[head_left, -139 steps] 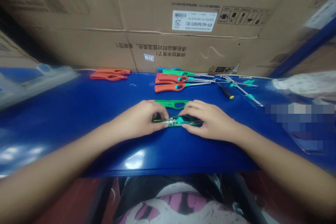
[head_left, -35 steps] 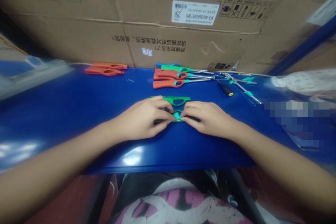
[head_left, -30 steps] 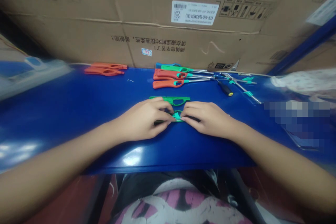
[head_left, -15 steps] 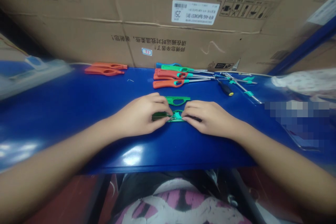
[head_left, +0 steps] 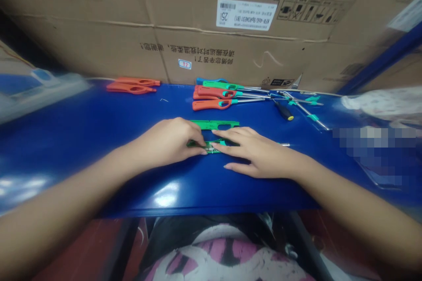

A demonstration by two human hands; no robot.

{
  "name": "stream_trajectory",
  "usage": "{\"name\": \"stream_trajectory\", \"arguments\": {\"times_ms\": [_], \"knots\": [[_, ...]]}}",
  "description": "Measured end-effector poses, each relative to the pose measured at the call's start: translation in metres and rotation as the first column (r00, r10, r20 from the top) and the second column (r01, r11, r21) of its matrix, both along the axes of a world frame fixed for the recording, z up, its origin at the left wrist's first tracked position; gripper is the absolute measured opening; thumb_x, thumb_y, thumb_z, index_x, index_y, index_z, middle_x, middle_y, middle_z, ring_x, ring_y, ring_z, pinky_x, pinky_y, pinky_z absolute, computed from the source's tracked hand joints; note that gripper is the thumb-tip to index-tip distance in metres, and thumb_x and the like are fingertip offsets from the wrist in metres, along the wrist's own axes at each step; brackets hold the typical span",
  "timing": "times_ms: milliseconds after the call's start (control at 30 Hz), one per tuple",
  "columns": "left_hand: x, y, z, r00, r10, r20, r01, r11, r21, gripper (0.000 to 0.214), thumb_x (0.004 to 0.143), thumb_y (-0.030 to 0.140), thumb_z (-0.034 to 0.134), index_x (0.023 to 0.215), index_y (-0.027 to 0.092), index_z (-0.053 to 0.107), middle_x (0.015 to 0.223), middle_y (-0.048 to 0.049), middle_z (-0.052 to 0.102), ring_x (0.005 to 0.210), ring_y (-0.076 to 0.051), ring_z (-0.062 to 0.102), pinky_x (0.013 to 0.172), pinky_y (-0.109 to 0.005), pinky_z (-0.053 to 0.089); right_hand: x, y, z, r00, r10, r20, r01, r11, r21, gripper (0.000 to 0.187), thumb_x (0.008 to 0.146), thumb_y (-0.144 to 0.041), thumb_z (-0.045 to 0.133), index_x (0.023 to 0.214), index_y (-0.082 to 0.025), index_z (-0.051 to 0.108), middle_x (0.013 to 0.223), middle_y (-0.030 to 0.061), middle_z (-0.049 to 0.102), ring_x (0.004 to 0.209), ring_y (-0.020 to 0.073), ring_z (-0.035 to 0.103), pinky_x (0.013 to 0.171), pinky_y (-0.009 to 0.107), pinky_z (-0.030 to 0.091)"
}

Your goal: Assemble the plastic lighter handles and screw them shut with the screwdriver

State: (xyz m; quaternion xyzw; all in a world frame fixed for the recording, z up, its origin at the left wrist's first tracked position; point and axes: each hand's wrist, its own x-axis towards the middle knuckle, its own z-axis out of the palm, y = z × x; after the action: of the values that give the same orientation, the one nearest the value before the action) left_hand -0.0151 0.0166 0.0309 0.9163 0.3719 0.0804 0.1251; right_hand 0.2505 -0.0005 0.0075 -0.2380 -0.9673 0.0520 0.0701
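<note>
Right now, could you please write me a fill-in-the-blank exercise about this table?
The left hand pinches a slim, open plastic casing coloured ____.
The stubby black tool handle ends in the colour ____.
The white bar-coded label on the brown cardboard box shows the large number ____.
The rodless orange plastic handles lie toward the person's ____ side.
Missing words: green; yellow; 25; left.

The hands [head_left: 255, 153] are bare, with slim, tapering fingers [head_left: 232, 150], and the forearms [head_left: 112, 171] behind them are uncovered to the edges of view. Below the hands shows a top [head_left: 227, 249] printed in pink, black and broad curving white bands; between it and the hands lies a black garment [head_left: 180, 230].
</note>
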Motion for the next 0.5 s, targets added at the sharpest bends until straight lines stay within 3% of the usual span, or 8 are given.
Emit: {"name": "stream_trajectory", "arguments": {"times_ms": [167,300,500], "knots": [[0.0000,0.0031,-0.0050,0.995,0.010,0.097,0.001,0.994,-0.110,0.014,0.087,0.033,0.071,0.090,0.025,0.082,0.089,-0.0024,0.078,0.075,-0.017,0.070,0.069,-0.025,0.051,-0.0015,-0.0025,0.0011,0.999,-0.019,0.027,0.018,0.999,0.037,0.052,0.101,-0.040,0.052,0.149,-0.020,0.050,0.158,0.0182,0.043,0.139,0.0323,0.048,0.111,0.057,0.039],[0.0024,0.0046,-0.0071,0.984,0.122,0.126,-0.099,0.979,-0.178,0.014,0.081,0.036,0.077,0.084,0.023,0.080,0.079,-0.0008,0.076,0.065,-0.015,0.066,0.058,-0.023,0.046,-0.0016,-0.0020,0.0015,1.000,-0.010,0.028,0.008,0.998,0.069,0.051,0.101,-0.041,0.051,0.147,-0.019,0.051,0.156,0.0169,0.046,0.136,0.0317,0.050,0.111,0.056,0.039],[0.0024,0.0056,-0.0065,0.974,0.187,0.125,-0.148,0.952,-0.269,0.019,0.077,0.039,0.079,0.087,0.023,0.081,0.077,0.0000,0.077,0.063,-0.015,0.066,0.057,-0.024,0.046,0.0030,0.0041,0.0046,0.987,-0.106,-0.118,0.115,0.990,0.078,0.037,0.100,-0.033,0.052,0.133,-0.019,0.063,0.134,0.0127,0.065,0.122,0.0265,0.058,0.100,0.045,0.044]]}}
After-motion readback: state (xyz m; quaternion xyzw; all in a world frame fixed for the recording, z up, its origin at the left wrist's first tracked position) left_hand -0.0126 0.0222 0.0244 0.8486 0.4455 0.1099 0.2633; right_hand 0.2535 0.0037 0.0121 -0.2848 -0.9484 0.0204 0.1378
